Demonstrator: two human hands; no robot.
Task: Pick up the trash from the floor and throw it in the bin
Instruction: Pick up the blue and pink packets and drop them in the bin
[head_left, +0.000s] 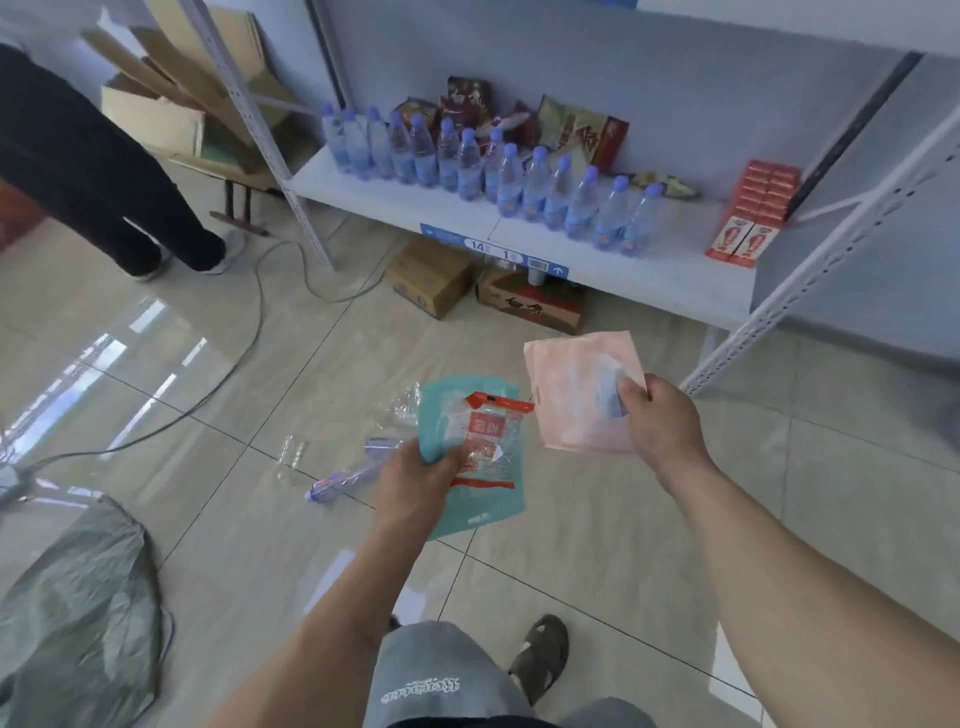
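My left hand (415, 480) grips a teal plastic pouch (485, 506) together with a clear wrapper with red print (491, 436), held above the tiled floor. My right hand (662, 423) holds a pink plastic pouch (576, 395) up at about the same height, to the right of the teal one. On the floor beyond my left hand lie a crushed clear plastic bottle (345, 480), a crumpled clear wrapper (397, 410) and a small clear piece (291, 452). A grey-green bin bag (78, 613) lies open at the lower left.
A white metal shelf (519, 223) ahead carries several water bottles, snack bags and red boxes, with cardboard boxes (431, 283) under it. Cables (249, 332) run across the floor at left. Another person's legs (104, 171) stand at the far left. My sandalled foot (540, 657) is below.
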